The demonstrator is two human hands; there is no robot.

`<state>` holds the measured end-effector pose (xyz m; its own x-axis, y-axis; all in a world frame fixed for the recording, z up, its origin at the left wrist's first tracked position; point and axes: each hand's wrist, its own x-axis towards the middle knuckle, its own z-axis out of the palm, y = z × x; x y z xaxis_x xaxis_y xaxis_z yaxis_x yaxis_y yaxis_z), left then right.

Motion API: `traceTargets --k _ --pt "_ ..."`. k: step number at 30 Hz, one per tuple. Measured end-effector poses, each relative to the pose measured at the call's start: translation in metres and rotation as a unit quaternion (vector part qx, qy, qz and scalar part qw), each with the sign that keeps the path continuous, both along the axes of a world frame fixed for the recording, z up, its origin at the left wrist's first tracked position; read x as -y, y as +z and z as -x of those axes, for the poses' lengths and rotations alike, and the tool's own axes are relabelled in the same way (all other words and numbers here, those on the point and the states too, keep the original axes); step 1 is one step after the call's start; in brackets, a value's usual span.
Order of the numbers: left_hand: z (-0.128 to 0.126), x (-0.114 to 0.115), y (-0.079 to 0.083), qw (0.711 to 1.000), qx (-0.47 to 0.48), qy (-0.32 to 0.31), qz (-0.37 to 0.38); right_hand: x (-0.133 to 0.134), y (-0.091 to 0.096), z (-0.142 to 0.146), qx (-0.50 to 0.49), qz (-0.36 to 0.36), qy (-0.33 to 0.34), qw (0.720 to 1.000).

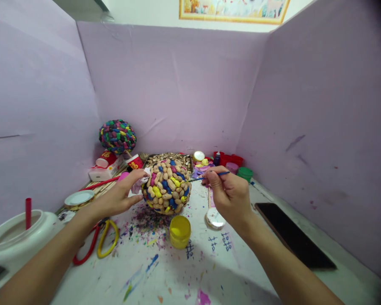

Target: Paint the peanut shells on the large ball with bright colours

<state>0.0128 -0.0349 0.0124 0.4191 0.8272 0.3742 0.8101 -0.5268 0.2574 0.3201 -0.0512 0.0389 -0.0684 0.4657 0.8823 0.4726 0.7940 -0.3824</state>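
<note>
Smooth lilac sheet panels, faintly creased, wall in a flat white tabletop spattered with dried paint in pink, blue and yellow. On it, a round, knobbly ball covered in peanut shells shows mostly bare tan, ridged husks, with scattered ones painted glossy blue, yellow and magenta. A smaller-looking, fully painted multicoloured knobbly ball sits behind to the left.

The part-painted ball lies between the hands, just above the densely speckled patch. The left hand is loosely open, thumb and fingers parted against its left side, with a soft, crumpled white tissue at the fingers. The right hand, closed in a pinch, grips a thin blue-handled paintbrush whose tip reaches the ball's right side; contact is too small to tell. Nearer the viewer stands a squat, clear cylindrical jar of yellow paint.
</note>
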Motion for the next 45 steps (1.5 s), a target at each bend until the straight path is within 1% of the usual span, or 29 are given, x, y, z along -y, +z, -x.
traceTargets --k 9,14,28,36,45 --pt "-0.0004 0.0 -0.0002 1.0 -0.002 -0.004 0.003 0.0028 0.003 0.002 -0.022 -0.006 -0.009 1.0" --pt "0.0007 -0.0001 -0.0001 1.0 -0.009 0.006 0.009 0.0022 0.0026 0.0012 -0.022 -0.004 -0.017 1.0" --pt "-0.0011 0.0004 0.0001 1.0 -0.003 0.003 0.008 0.0045 0.002 0.0032 -0.02 0.006 0.024 1.0" --pt "-0.0014 0.0004 -0.0008 1.0 0.003 0.006 -0.006 0.005 -0.0012 0.0051 -0.016 0.003 0.033 0.999" --pt "-0.003 0.0014 0.0005 1.0 0.004 0.009 -0.003 0.0045 -0.0031 0.0063 -0.031 0.009 0.05 0.998"
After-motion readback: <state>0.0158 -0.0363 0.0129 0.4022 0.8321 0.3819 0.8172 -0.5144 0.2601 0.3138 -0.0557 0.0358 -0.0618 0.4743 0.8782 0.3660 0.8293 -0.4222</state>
